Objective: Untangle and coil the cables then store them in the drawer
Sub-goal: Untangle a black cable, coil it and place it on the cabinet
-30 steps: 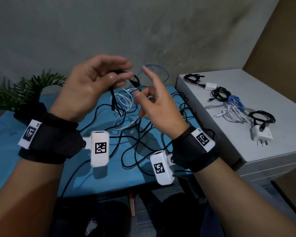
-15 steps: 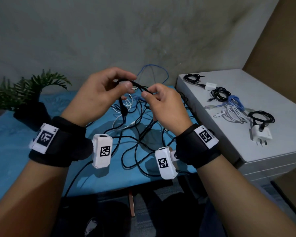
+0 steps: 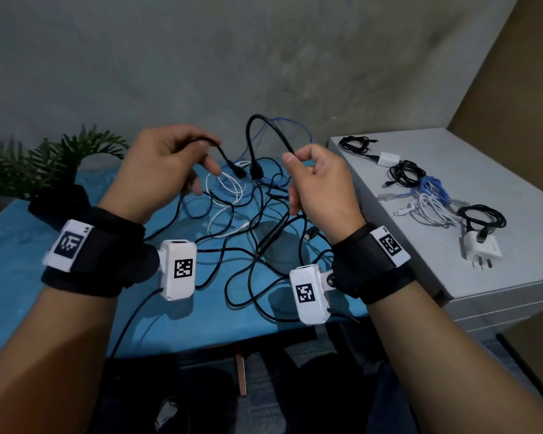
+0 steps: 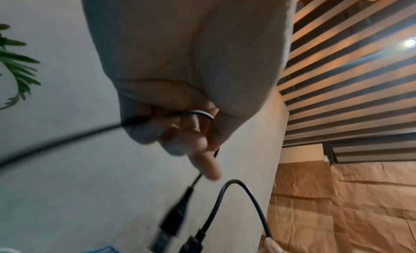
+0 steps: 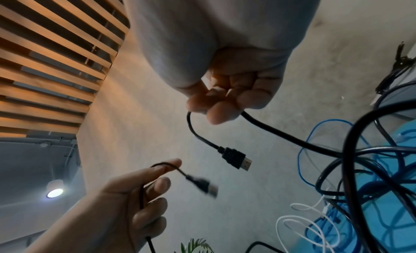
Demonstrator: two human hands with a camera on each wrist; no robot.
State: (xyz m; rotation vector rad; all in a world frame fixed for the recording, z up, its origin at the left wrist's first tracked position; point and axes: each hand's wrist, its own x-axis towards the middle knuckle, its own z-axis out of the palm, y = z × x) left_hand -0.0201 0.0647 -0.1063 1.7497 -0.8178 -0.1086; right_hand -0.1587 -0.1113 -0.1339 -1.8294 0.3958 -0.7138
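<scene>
A tangle of black, white and blue cables (image 3: 248, 233) lies on the blue table (image 3: 22, 296). My left hand (image 3: 212, 153) pinches a thin black cable (image 4: 193, 184) near its end, and its blurred plug (image 3: 239, 172) hangs below the fingers. My right hand (image 3: 292, 158) pinches a thicker black cable (image 3: 265, 120) that arches up and drops to a flat gold-tipped plug (image 5: 236, 158). The two plugs hang side by side above the tangle, apart from each other. Both cables trail back down into the pile.
A white cabinet (image 3: 508, 170) stands at the right, with coiled black cables (image 3: 405, 173), a blue coil (image 3: 433, 189), a white coil and a white charger (image 3: 480, 249) on top. A potted plant (image 3: 44, 164) sits at the table's far left. A grey wall is close behind.
The hands were close together on the black cables half a second ago. They have drawn apart, and two separate plug ends now hang free, one from each hand.
</scene>
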